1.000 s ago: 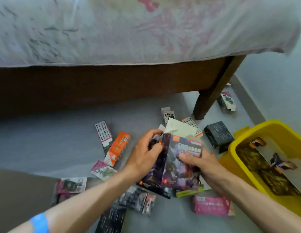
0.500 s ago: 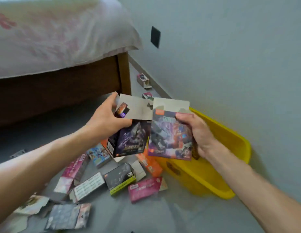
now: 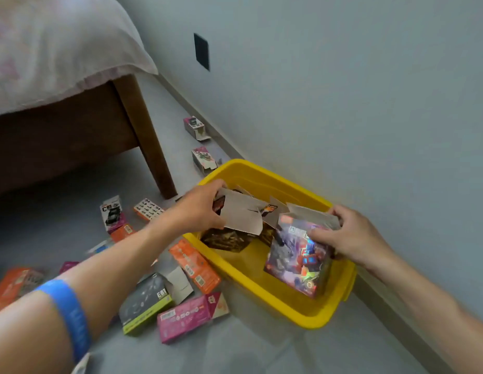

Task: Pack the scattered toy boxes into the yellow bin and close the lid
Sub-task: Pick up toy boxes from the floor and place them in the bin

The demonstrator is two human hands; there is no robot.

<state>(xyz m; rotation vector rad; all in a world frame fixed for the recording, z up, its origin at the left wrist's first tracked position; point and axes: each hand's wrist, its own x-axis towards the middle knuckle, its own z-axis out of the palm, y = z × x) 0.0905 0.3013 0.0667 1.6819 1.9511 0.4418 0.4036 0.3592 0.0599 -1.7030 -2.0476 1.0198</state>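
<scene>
Two bare forearms, no sleeves, left hand point(image 3: 200, 209) and right hand point(image 3: 351, 236) bare, blue wristband point(image 3: 69, 311) on the left forearm

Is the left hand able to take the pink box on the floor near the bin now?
Probably not yet: the left hand holds a box over the yellow bin. The pink box itself lies uncovered.

Bin point(image 3: 264, 295) beside the wall point(image 3: 343, 103), loose boxes point(image 3: 191, 315) left of it, bed point(image 3: 59, 76) behind them.
</scene>
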